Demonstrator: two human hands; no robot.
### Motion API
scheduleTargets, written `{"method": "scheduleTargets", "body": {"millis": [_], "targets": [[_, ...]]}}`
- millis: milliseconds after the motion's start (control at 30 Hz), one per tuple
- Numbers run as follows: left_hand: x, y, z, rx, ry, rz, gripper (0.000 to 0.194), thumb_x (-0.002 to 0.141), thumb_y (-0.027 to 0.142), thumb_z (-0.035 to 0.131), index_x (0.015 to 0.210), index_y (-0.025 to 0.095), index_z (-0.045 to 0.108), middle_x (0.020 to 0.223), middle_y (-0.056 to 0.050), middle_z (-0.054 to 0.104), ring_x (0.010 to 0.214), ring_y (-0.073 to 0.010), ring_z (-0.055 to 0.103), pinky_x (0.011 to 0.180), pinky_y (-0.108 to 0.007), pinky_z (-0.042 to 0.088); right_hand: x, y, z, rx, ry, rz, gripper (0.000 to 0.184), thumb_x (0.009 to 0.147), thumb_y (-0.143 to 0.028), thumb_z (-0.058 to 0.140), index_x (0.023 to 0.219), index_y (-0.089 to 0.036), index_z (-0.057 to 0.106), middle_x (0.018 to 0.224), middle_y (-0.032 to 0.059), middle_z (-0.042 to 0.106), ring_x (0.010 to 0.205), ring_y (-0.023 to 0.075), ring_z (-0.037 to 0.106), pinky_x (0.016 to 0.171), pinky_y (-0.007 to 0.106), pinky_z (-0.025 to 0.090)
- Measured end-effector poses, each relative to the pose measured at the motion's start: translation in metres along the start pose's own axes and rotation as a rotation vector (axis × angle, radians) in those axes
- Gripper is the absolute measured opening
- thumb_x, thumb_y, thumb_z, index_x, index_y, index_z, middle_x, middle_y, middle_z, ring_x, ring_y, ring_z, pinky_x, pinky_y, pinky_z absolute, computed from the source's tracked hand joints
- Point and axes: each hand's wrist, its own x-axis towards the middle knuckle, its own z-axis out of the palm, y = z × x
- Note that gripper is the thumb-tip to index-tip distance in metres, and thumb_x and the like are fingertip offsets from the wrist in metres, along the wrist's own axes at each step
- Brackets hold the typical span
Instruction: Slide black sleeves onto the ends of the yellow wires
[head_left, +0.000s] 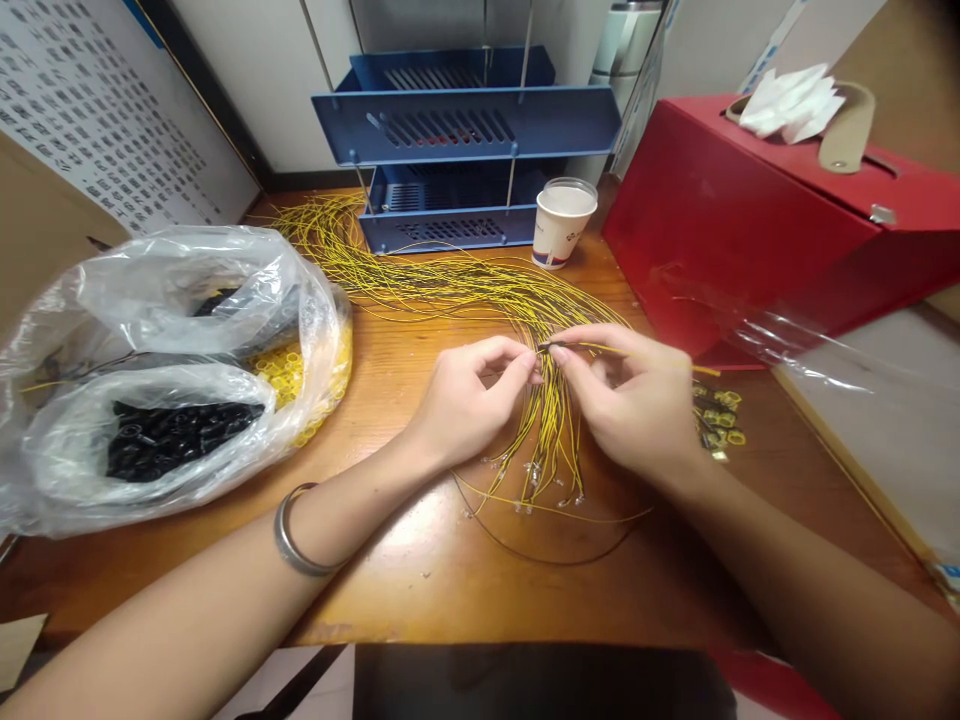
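My left hand (480, 390) and my right hand (637, 395) meet above a bundle of thin yellow and black wires (480, 280). Between my right thumb and forefinger is a yellow and black wire (592, 347), its dark end reaching toward the left fingertips. A pinch of my left hand closes on that dark end; the exact small part there is too fine to make out. Below the hands, the bundle's ends carry small clear tips (534, 472). Several wire ends with yellow and black rings (724, 415) lie beside my right wrist.
At left, a clear plastic bag (315, 300) holds black rings (180, 435) and yellow rings (281, 372). A blue two-tier tray (450, 225) stands at the back, with a paper cup (562, 225) beside it. A red tissue box (750, 220) occupies the right side of the wooden table (375, 590).
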Motion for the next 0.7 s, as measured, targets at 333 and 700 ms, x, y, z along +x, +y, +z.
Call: {"method": "scheduleTargets", "body": {"millis": [333,700], "targets": [[0.0007,0.0005,0.0,-0.009,0.019,-0.008,0.019,0.091,0.026,0.058,0.084,0.012,0.07,0.081,-0.005,0.074,0.075,-0.0129,0.068,0.075,-0.023,0.054,0.0037,0.0019,-0.004,-0.021,0.022,-0.019,0.015,0.082,-0.026,0.067,0.091,-0.018,0.074,0.073,0.0027,0.069,0.047,0.008,0.047,0.046,0.023,0.036],[-0.0006,0.0,-0.0003,0.004,-0.009,0.005,0.021,0.093,0.026,0.055,0.086,0.013,0.069,0.083,-0.005,0.073,0.077,-0.0132,0.067,0.077,-0.024,0.053,-0.0009,0.0001,-0.0005,-0.025,-0.046,-0.012,0.015,0.082,-0.027,0.067,0.091,-0.018,0.074,0.063,0.0005,0.063,0.046,0.009,0.045,0.045,0.024,0.035]]}}
